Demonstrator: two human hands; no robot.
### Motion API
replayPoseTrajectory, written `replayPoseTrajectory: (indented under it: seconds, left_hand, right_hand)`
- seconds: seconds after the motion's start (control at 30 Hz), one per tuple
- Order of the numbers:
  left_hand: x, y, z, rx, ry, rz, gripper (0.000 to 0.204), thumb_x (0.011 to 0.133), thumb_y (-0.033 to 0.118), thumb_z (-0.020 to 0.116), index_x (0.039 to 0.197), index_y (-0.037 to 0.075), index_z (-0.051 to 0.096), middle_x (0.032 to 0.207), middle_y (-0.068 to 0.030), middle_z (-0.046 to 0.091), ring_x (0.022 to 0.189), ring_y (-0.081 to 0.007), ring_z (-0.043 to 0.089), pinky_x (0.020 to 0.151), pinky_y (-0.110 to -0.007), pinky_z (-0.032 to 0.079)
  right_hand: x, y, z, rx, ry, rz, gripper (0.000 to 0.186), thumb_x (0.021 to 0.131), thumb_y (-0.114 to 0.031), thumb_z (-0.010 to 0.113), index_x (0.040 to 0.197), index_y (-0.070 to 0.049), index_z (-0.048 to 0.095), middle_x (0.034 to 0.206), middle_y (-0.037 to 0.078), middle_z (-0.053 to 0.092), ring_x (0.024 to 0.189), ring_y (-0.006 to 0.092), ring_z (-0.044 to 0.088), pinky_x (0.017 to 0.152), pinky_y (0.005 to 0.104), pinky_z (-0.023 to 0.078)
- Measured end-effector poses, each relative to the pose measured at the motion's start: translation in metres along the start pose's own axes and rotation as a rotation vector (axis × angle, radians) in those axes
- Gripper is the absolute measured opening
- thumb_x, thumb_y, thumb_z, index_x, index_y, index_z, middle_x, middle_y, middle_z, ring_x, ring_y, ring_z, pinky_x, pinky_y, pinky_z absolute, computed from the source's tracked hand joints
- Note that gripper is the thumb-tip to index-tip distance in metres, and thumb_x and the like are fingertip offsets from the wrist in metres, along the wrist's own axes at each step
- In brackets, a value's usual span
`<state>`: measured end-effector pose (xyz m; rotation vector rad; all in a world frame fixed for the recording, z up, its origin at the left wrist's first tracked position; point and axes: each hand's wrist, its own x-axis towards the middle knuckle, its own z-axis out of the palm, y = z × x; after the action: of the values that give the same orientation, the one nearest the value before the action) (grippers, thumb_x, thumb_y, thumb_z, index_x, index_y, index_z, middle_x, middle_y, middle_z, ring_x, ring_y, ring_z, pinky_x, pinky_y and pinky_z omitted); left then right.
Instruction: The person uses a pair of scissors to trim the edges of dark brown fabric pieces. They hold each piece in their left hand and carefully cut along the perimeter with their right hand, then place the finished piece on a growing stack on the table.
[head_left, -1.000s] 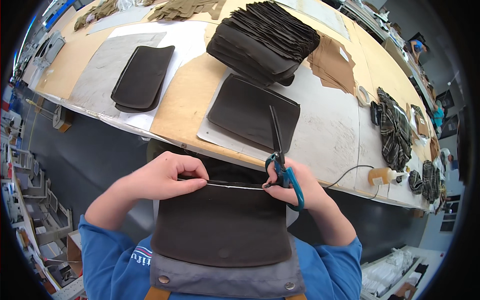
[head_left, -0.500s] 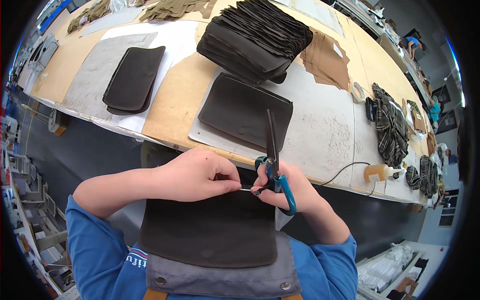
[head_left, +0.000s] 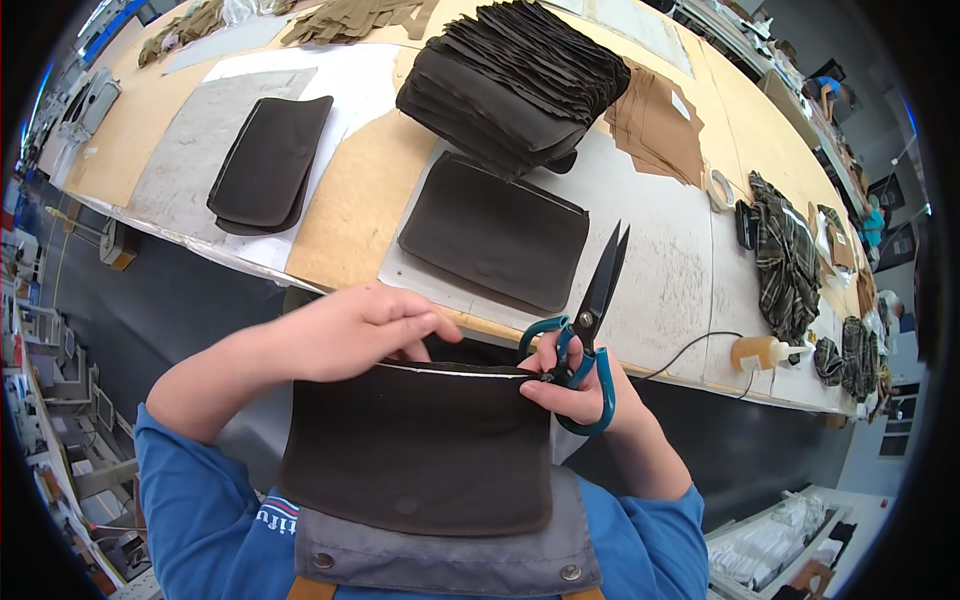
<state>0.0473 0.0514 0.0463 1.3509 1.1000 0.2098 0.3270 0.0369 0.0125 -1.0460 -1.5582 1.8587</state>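
A dark brown flap-shaped fabric piece (head_left: 420, 450) hangs over my lap, with a thin white edge along its top. My left hand (head_left: 345, 335) is over the top edge near the left side, its fingers stretched and slightly apart; some fingertips are hidden behind the edge. At the top right corner, my right hand (head_left: 585, 385) pinches the fabric between thumb and finger. That same hand has the scissors (head_left: 588, 318) looped on it by their teal handles, the dark blades pointing up and a little apart.
On the table ahead lie a similar dark piece (head_left: 495, 230), a tall stack of dark pieces (head_left: 515, 85) and two overlapping pieces (head_left: 270, 165) at left. Brown paper patterns (head_left: 655, 125), a tape roll (head_left: 718, 190), plaid fabric (head_left: 785, 250) and a glue bottle (head_left: 760, 352) are to the right.
My hands have moved apart: the left went left along the top edge and loosened its pinch, the right shifted right. The scissors tilted to the right, and the white edge came into view.
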Motion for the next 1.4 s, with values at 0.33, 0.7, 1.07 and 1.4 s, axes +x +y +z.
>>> replayPoseTrajectory:
  seconds: [0.33, 0.7, 1.07, 1.4]
  left_hand:
    - [-0.063, -0.068, -0.035, -0.418, 0.162, -0.011, 0.03, 0.096, 0.028, 0.055, 0.107, 0.003, 0.068, 0.089, 0.0004, 0.068, 0.08, -0.0025, 0.057, 0.066, -0.018, 0.043]
    - [-0.076, -0.083, 0.008, -0.749, 0.263, 0.194, 0.033, 0.088, 0.007, 0.064, 0.118, -0.003, 0.058, 0.107, -0.0079, 0.066, 0.097, -0.0111, 0.061, 0.088, -0.027, 0.048]
    - [-0.065, -0.096, 0.013, -0.834, 0.296, 0.118, 0.027, 0.088, 0.006, 0.063, 0.113, -0.004, 0.06, 0.102, -0.01, 0.066, 0.09, -0.0134, 0.064, 0.08, -0.028, 0.053]
    - [-0.066, -0.097, 0.001, -0.695, 0.328, 0.156, 0.031, 0.091, 0.004, 0.059, 0.121, -0.003, 0.056, 0.109, -0.0083, 0.065, 0.096, -0.0123, 0.061, 0.085, -0.027, 0.05]
  right_hand:
    - [0.007, 0.024, 0.001, 0.161, 0.133, -0.024, 0.027, 0.075, -0.002, 0.071, 0.081, -0.009, 0.045, 0.081, -0.001, 0.046, 0.086, 0.0102, 0.053, 0.085, 0.0288, 0.044]
    - [0.007, 0.034, 0.007, 0.2, 0.169, -0.036, 0.028, 0.074, -0.001, 0.07, 0.08, -0.01, 0.045, 0.082, -0.001, 0.051, 0.086, 0.0089, 0.053, 0.079, 0.0249, 0.041]
    - [0.005, 0.021, 0.013, 0.204, 0.119, -0.054, 0.017, 0.083, -0.004, 0.063, 0.087, -0.009, 0.048, 0.081, -0.002, 0.052, 0.086, 0.0087, 0.053, 0.079, 0.0258, 0.041]
    - [0.007, 0.032, 0.007, 0.134, 0.236, -0.226, 0.019, 0.082, -0.001, 0.06, 0.089, -0.007, 0.044, 0.092, 0.006, 0.055, 0.095, 0.0173, 0.058, 0.084, 0.0325, 0.046]
